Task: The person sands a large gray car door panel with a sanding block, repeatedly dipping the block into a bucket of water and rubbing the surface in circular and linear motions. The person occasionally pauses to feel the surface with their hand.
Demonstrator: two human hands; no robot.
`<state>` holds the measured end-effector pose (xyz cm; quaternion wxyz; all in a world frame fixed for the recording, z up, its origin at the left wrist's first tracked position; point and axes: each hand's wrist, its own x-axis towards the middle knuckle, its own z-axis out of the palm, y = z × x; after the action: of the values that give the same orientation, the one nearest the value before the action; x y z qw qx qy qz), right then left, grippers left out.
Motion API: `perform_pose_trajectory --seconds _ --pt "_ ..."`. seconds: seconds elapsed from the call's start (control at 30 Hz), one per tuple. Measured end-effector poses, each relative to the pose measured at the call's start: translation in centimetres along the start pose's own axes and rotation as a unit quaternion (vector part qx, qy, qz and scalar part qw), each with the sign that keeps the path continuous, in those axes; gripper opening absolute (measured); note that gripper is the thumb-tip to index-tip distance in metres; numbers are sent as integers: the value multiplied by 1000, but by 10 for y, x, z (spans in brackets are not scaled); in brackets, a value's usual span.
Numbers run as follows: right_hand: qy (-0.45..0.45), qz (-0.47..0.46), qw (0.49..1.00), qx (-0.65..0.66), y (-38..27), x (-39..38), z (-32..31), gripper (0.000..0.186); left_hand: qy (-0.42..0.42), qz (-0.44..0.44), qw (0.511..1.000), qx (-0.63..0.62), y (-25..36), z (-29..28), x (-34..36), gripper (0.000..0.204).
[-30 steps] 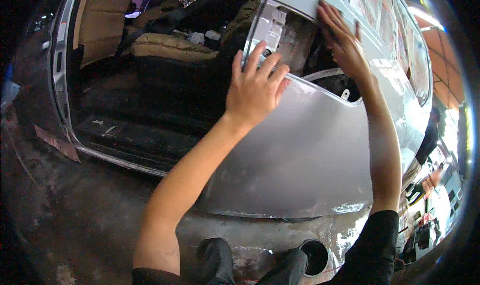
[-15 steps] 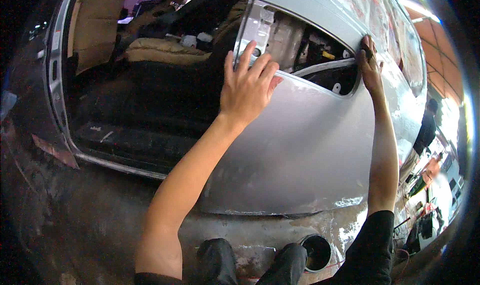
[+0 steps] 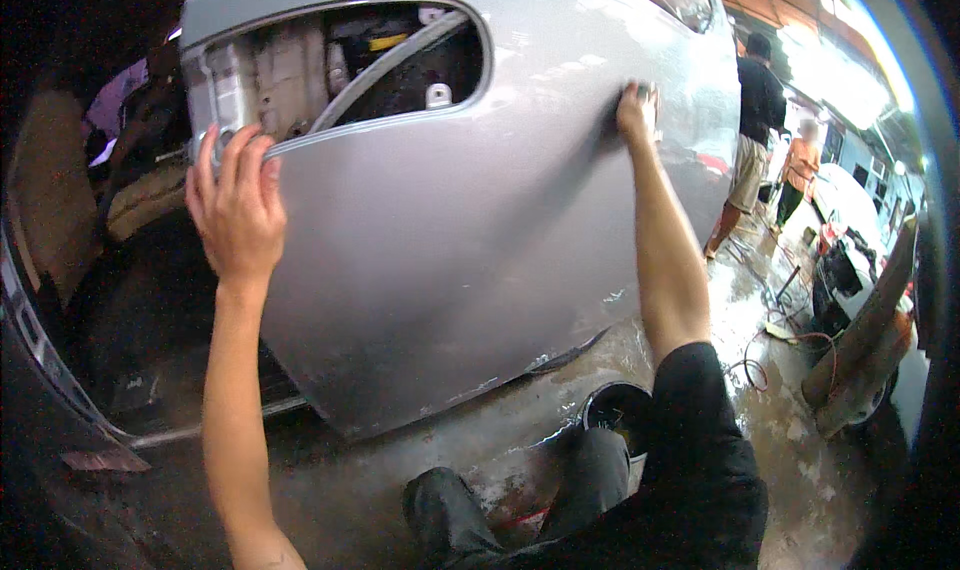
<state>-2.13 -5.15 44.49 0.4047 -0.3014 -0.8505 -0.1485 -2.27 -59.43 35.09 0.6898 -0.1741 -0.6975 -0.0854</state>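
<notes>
A silver car body panel [image 3: 430,250] fills the middle, with an unglazed window opening [image 3: 390,70] showing bare metal, a pale diagonal strip and dark parts inside. My left hand [image 3: 235,205] rests at the lower left corner of this opening, fingertips on the rim, fingers bent slightly and apart. Out on the panel, right of the opening, my right hand [image 3: 637,110] presses against the surface with fingers closed round something small that I cannot make out, casting a long shadow.
Left is the open doorway with a dark interior [image 3: 130,300]. A black bucket [image 3: 607,407] sits by my legs. To the right stand two people [image 3: 755,100], with hoses [image 3: 750,370] on the wet floor [image 3: 760,450] and a long brownish object [image 3: 850,340] near the edge.
My view has swung rightward. My right hand has moved from above the window opening to the panel on its right, its spread fingers now closed. My left hand stays at the opening's corner.
</notes>
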Motion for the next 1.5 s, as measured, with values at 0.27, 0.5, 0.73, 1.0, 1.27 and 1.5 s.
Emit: perform_pose_trajectory --seconds 0.27,0.5,0.73,1.0,1.27,1.5 --pt "158 -478 779 375 -180 -260 -44 74 2 57 997 53 -11 -5 2 25" --pt "299 -68 905 294 -29 5 9 57 27 56 998 23 3 5 7 22" --pt "260 -365 799 400 -150 -200 -48 61 8 48 997 57 -2 -9 10 24" --pt "199 -177 932 246 -157 -141 -74 62 23 45 998 42 0 -4 8 25" --pt "239 -323 884 240 -121 -153 -27 73 28 39 998 28 -12 -2 8 23" --pt "296 -66 933 191 -200 -186 -50 65 43 46 997 33 -11 1 12 23"
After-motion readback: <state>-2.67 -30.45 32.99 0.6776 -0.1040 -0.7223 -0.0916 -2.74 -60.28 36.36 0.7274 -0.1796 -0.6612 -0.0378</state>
